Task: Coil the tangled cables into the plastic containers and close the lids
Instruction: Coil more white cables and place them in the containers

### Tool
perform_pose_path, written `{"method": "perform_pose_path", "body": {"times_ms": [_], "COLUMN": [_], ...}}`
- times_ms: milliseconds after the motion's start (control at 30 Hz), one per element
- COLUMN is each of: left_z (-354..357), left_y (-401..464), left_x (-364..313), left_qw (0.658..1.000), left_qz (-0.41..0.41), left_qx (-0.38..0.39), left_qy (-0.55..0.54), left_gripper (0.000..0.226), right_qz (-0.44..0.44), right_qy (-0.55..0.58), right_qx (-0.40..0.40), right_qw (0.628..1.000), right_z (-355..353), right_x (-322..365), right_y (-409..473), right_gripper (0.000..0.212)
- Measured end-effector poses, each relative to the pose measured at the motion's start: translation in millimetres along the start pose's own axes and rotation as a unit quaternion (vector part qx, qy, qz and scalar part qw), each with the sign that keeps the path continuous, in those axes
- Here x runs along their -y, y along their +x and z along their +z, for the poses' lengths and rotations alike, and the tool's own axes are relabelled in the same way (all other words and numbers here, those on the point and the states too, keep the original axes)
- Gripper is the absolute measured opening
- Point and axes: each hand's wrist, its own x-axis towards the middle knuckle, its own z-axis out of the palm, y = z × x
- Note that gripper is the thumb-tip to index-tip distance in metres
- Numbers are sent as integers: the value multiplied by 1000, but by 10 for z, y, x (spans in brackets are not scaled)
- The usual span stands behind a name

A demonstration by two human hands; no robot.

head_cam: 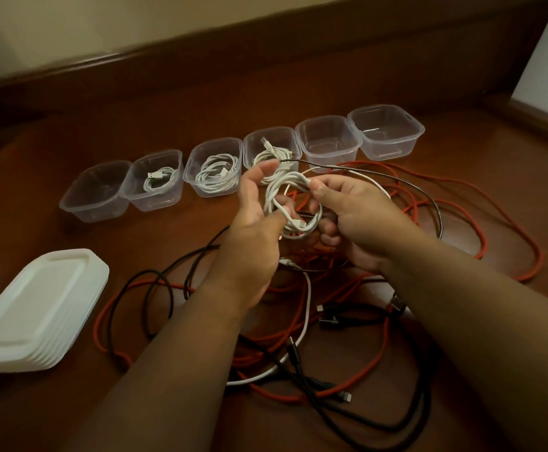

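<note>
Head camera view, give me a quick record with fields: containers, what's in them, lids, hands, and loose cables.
containers: six clear tubs in a row
filled: second, third and fourth from left each hold a white cable
empty: first, fifth, sixth
lids: white stack, left, none fitted
left hand: holds white coil
right hand: pinches same coil
loose: red cables and black cables on table

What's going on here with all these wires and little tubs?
A person is winding a white cable into a coil, left hand and right hand both gripping it. Three of the six clear containers already hold coiled white cables. Red and black cables remain tangled on the table; the lids sit stacked, unused.
</note>
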Motion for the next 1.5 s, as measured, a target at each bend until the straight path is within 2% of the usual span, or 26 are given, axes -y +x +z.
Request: {"method": "perform_pose_path", "body": {"times_ms": [133,233,367,500,600,733,800,933,1133,1233,1400,1500], "left_z": [-68,-73,-47,-17,6,-59,-82,-67,-74,-73,10,-25], "left_y": [-14,-36,-37,-42,-42,-16,-18,-59,-70,-65,-58,-44], "left_x": [-18,-14,11,4,5,10,-14,-76,-66,-39,-8,-2], "left_qw": [996,992,995,999,1000,998,994,990,992,990,999,997], "left_qz": [1,6,10,-6,-14,-14,9,54,48,52,1,-7], "left_qx": [56,53,36,31,28,29,19,22,53,43,48,71], "left_qy": [63,116,90,18,-6,56,107,126,107,123,9,6], "left_gripper": [40,32,29,35,40,49,50,48,55,53,48,56], "right_qz": [18,12,3,-11,-44,-102,-107,-99,-79,-82,-73,-68], "right_qy": [15,5,-38,-69,-98,-181,-179,-160,-162,-179,-164,-139], "right_qx": [2,0,-12,-22,-36,-67,-66,-72,-73,-69,-64,-61], "right_qw": [1000,1000,999,997,994,976,976,980,981,978,982,986], "right_z": [-12,-9,-19,-25,-16,-39,-43,-39,-44,-32,-19,-18], "right_x": [-4,-15,-19,-15,5,28,34,40,11,3,-8,-9], "right_y": [8,11,11,3,-6,-22,-27,-7,12,11,17,16], "right_gripper": [19,20,23,26,20,15,15,15,16,16,17,16]}}
